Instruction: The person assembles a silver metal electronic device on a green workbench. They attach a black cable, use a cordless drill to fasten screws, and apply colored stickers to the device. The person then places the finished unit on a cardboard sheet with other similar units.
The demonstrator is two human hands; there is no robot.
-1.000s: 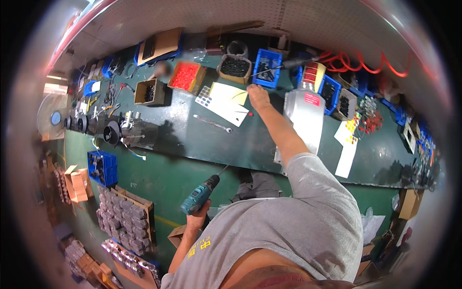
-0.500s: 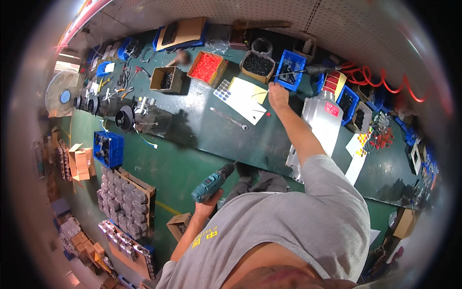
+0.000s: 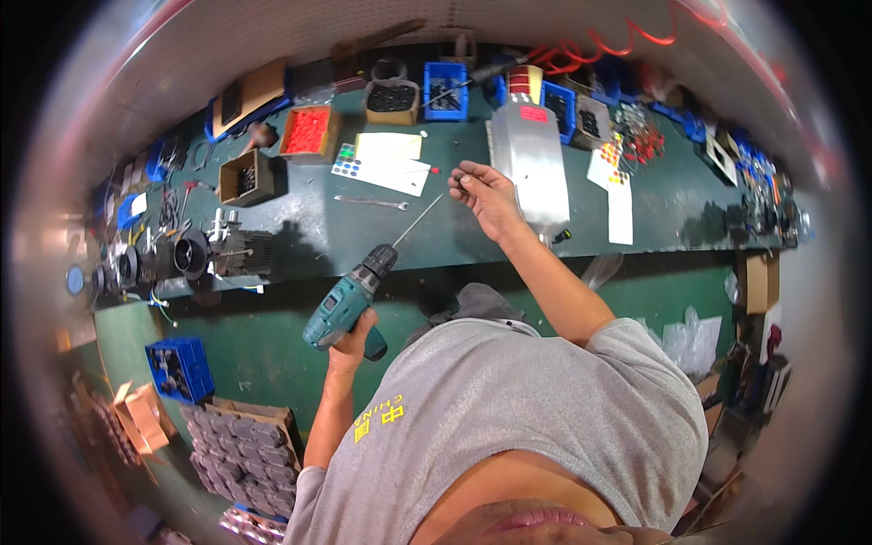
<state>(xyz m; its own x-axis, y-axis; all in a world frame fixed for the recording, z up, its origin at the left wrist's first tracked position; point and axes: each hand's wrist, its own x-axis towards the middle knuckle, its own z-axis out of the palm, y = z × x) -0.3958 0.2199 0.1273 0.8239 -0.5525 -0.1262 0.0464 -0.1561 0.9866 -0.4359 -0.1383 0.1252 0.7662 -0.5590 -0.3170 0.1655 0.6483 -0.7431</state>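
My left hand [image 3: 354,341] grips a teal cordless drill [image 3: 338,307] by its handle, in front of the bench edge. Its long thin bit points up and away, the tip close to my right hand [image 3: 491,202]. The fingertips of that hand are pinched together over the bench; whatever they hold is too small to make out. Just right of it lies a silver metal housing [image 3: 531,163] with a red label. A combination wrench [image 3: 372,202] and a white sheet with round stickers [image 3: 391,174] lie to the left of my right hand.
Along the back stand a box of red parts [image 3: 307,133], a box of black parts [image 3: 391,100] and a blue bin of screws [image 3: 446,92]. Dark motors [image 3: 238,252] sit at the bench's left end. A coiled red air hose [image 3: 581,54] hangs behind.
My right hand has come back from beside the blue screw bin toward me. My left hand has raised the drill, so its bit now reaches over the bench. The view has shifted too.
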